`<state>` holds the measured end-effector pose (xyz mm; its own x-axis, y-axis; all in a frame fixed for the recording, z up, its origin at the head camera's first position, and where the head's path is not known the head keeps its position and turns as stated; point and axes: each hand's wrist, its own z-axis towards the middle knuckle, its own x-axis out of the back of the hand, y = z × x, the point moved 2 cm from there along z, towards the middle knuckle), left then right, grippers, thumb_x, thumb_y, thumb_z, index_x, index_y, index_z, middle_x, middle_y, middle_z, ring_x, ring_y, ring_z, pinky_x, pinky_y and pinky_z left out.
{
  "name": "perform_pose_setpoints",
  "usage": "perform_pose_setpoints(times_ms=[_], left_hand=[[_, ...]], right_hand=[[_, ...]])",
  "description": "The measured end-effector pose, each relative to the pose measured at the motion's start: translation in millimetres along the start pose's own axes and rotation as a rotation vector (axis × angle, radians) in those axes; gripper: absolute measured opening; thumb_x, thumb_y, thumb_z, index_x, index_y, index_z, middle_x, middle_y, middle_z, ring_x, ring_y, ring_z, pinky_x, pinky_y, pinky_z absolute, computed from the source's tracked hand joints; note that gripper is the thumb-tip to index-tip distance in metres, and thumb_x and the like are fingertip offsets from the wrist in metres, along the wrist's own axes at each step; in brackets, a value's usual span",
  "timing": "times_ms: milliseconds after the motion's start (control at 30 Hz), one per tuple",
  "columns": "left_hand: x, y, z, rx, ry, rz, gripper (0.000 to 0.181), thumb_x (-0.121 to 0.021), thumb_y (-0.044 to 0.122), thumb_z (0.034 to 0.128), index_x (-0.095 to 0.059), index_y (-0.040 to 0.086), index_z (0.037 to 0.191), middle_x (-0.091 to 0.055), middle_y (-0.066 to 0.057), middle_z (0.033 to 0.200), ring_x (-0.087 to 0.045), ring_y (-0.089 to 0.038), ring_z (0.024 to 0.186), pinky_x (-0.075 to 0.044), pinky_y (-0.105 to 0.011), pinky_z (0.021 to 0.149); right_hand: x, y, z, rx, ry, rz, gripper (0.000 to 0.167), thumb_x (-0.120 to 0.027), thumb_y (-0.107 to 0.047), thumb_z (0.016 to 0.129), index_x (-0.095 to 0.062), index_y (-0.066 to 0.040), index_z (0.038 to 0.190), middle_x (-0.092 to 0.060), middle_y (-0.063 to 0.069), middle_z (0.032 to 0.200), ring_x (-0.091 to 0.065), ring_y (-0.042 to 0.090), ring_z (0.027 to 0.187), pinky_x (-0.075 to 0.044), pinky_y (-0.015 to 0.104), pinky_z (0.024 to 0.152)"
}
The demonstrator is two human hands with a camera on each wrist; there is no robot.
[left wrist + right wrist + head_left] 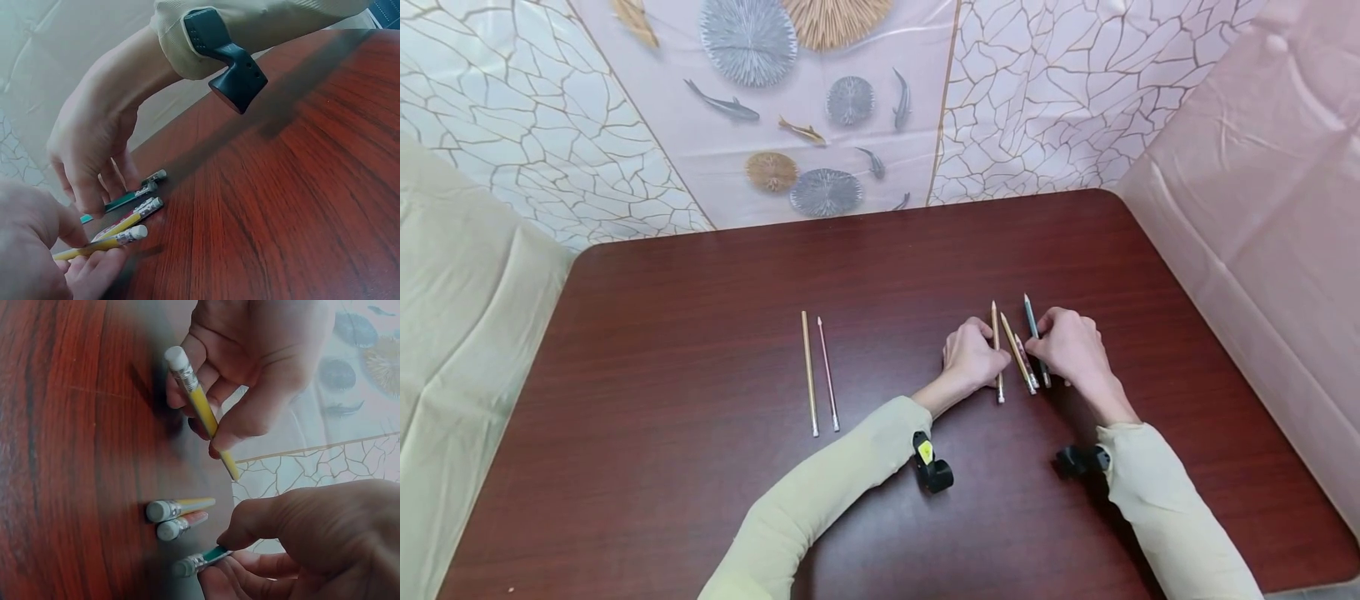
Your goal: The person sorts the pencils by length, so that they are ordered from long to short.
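Observation:
Thumb and fingers of my left hand (973,357) pinch a yellow pencil (996,327), its white eraser toward me. In the right wrist view that yellow pencil (203,412) is tilted, its eraser end above the tabletop. My right hand (1071,348) pinches a green pencil (1030,313) between thumb and fingers. Between the hands, another yellow pencil (1009,331) and a shorter reddish pencil (181,526) lie side by side. A dark eraser end (156,176) shows beside the green pencil in the left wrist view; the right hand hides the rest.
Left of the hands, a gold pencil (808,375) and a thin pink-red pencil (828,375) lie nearly parallel on the dark red wooden table (662,350). Patterned cloth (1037,100) hangs behind the far edge. Each sleeve carries a black wrist camera (934,473).

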<state>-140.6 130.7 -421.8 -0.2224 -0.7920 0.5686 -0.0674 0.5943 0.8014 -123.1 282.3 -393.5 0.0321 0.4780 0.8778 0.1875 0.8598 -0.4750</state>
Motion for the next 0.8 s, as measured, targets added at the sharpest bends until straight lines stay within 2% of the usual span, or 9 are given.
perform_pose_setpoints(times_ms=[67, 133, 267, 367, 567, 800], left_hand=[[1.0, -0.2, -0.7, -0.001, 0.0, -0.005, 0.026, -0.082, 0.015, 0.0752, -0.069, 0.014, 0.098, -0.063, 0.007, 0.067, -0.065, -0.014, 0.067, -0.048, -0.022, 0.072], [0.8, -0.7, -1.1, 0.017, -0.013, -0.053, 0.023, -0.082, 0.013, 0.0761, -0.069, 0.015, 0.096, -0.063, 0.007, 0.066, -0.066, -0.013, 0.062, -0.048, -0.02, 0.069], [-1.1, -0.6, -2.5, 0.11, -0.061, -0.246, 0.02, -0.079, 0.003, 0.0792, -0.069, 0.012, 0.093, -0.061, 0.005, 0.058, -0.064, -0.014, 0.046, -0.053, -0.023, 0.054], [-1.4, 0.3, -3.8, 0.155, -0.081, -0.36, 0.022, -0.077, -0.004, 0.0794, -0.067, 0.01, 0.093, -0.062, 0.0, 0.058, -0.061, -0.016, 0.041, -0.053, -0.028, 0.044], [3.2, -1.6, -3.0, 0.156, -0.088, -0.417, 0.026, -0.076, -0.008, 0.0787, -0.064, 0.008, 0.095, -0.062, -0.002, 0.06, -0.059, -0.017, 0.039, -0.053, -0.03, 0.043], [18.5, -10.0, -1.1, 0.145, -0.1, -0.442, 0.029, -0.073, -0.01, 0.0798, -0.06, 0.008, 0.099, -0.064, -0.003, 0.062, -0.058, -0.015, 0.039, -0.054, -0.032, 0.045]], right_hand=[[1, 0, -1.0, 0.007, 0.001, 0.012, 0.025, -0.073, -0.018, 0.077, -0.064, 0.0, 0.091, -0.064, 0.014, 0.073, -0.061, 0.038, 0.067, -0.048, 0.046, 0.056], [1, 0, -1.7, 0.019, 0.004, 0.027, 0.024, -0.073, -0.017, 0.077, -0.063, 0.0, 0.092, -0.064, 0.011, 0.073, -0.06, 0.033, 0.063, -0.047, 0.042, 0.054], [3, 0, -2.8, 0.044, 0.006, 0.061, 0.024, -0.072, -0.014, 0.078, -0.063, 0.001, 0.093, -0.067, 0.008, 0.073, -0.059, 0.02, 0.053, -0.045, 0.036, 0.052], [4, -1, -3.5, 0.058, 0.007, 0.085, 0.023, -0.071, -0.011, 0.078, -0.062, 0.002, 0.094, -0.068, 0.01, 0.074, -0.059, 0.015, 0.049, -0.046, 0.034, 0.053], [4, -2, -3.8, 0.088, -0.009, 0.166, 0.023, -0.07, -0.009, 0.08, -0.061, 0.005, 0.095, -0.069, 0.015, 0.078, -0.064, 0.018, 0.047, -0.05, 0.03, 0.047], [0, -5, -3.5, 0.085, -0.064, 0.276, 0.023, -0.069, -0.006, 0.082, -0.059, 0.006, 0.098, -0.068, 0.017, 0.08, -0.067, 0.023, 0.052, -0.054, 0.032, 0.046]])
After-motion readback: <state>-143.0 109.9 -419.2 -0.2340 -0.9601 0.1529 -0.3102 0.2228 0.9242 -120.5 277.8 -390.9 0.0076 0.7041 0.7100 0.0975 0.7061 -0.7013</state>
